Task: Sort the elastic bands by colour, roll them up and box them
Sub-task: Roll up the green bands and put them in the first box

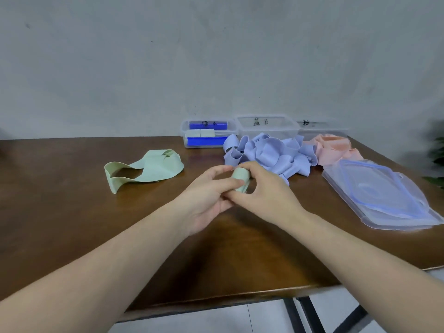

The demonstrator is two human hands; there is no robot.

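Both hands close around a small green roll over the middle of the counter.

The left hand [208, 188] curls its fingers round the green roll [241, 180] from one side, and the right hand [265, 191] pinches it from the other, thumb and fingers bent over its end, so the roll sits tight between them just above the brown counter [72, 224]. A loose green band [149, 170] lies flat and unrolled toward the left, apart from the hands. A heap of lilac bands [269, 152] sits just beyond the hands, with a pink heap [336, 147] beside it toward the right edge. Along the far edge stand three clear boxes: one [209, 133] holding pale rolls, a second [268, 126] behind the lilac heap, a third [322, 129] behind the pink. Clear lids [384, 193] lie stacked near the right edge.
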